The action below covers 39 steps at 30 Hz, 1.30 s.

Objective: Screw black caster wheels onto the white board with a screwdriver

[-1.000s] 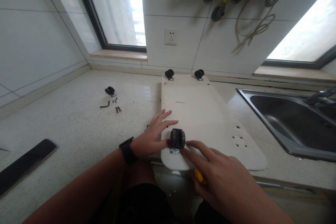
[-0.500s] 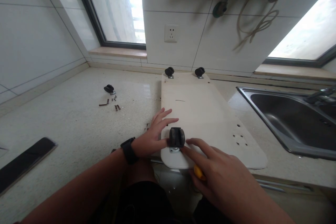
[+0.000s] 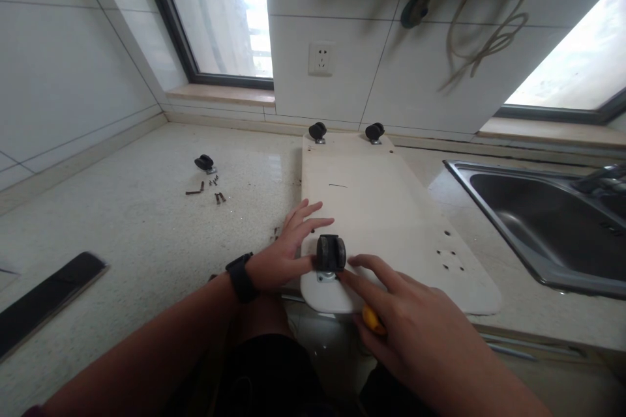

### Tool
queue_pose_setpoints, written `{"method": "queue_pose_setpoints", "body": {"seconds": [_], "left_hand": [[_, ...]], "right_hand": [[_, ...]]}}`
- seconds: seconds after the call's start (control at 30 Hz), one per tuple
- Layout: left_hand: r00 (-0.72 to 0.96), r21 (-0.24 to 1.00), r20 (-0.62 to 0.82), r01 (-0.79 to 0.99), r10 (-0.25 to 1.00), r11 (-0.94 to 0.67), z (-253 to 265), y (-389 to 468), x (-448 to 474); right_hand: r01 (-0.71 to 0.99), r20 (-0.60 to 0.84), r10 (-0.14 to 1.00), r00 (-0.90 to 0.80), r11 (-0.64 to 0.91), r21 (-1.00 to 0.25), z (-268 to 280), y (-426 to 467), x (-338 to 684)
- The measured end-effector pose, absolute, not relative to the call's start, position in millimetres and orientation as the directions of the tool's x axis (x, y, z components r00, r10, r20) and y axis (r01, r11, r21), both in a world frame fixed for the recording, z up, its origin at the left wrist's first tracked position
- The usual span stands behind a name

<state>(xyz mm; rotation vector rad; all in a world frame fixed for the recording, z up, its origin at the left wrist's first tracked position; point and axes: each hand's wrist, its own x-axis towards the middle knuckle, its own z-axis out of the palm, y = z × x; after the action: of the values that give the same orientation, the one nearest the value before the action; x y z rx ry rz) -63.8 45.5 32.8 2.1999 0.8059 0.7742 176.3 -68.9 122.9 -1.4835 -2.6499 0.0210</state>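
Note:
A black twin-wheel caster (image 3: 331, 253) stands on its metal plate (image 3: 323, 277) at the near left corner of a white board (image 3: 376, 202). My left hand (image 3: 286, 254) rests at the board's left edge, fingers spread, its thumb against the caster's left side. In the curled lower fingers of my right hand (image 3: 415, 313) is a yellow-handled screwdriver (image 3: 373, 320); its shaft is hidden. My right index fingertip touches the right side of the caster plate. Two more casters, the far left one (image 3: 317, 131) and the far right one (image 3: 375, 131), stand along the board's back edge.
On the counter (image 3: 147, 221) to the left lie a loose caster (image 3: 204, 163), small screws (image 3: 214, 180) and several brown bolts (image 3: 220, 198). A dark flat bar (image 3: 53, 296) lies farther left. Right of the board is a steel sink (image 3: 528, 208). Holes (image 3: 450, 259) mark the board's near right corner.
The view has tilted slightly, so the scene sits a little higher and to the right. Both hands keep nearly the same place at the near caster.

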Motion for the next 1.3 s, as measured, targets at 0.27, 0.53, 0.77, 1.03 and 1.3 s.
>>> {"method": "queue_pose_setpoints", "body": {"seconds": [0.27, 0.53, 0.77, 1.03, 1.3], "left_hand": [[0.651, 0.730, 0.300, 0.313, 0.697, -0.607, 33, 46, -65], [0.654, 0.718, 0.290, 0.334, 0.699, -0.611, 31, 47, -65], [0.666, 0.708, 0.296, 0.329, 0.685, -0.625, 31, 47, -65], [0.679, 0.719, 0.270, 0.329, 0.682, -0.612, 43, 43, -65], [0.675, 0.699, 0.293, 0.331, 0.677, -0.633, 39, 44, -64]], "right_hand": [[0.857, 0.066, 0.860, -0.505, 0.509, -0.074, 122, -70, 177], [0.857, 0.067, 0.859, -0.507, 0.511, -0.069, 121, -68, 177], [0.855, 0.066, 0.857, -0.510, 0.514, -0.069, 121, -68, 176], [0.849, 0.063, 0.853, -0.518, 0.521, -0.086, 122, -68, 177], [0.853, 0.062, 0.855, -0.514, 0.518, -0.070, 121, -70, 178]]}}
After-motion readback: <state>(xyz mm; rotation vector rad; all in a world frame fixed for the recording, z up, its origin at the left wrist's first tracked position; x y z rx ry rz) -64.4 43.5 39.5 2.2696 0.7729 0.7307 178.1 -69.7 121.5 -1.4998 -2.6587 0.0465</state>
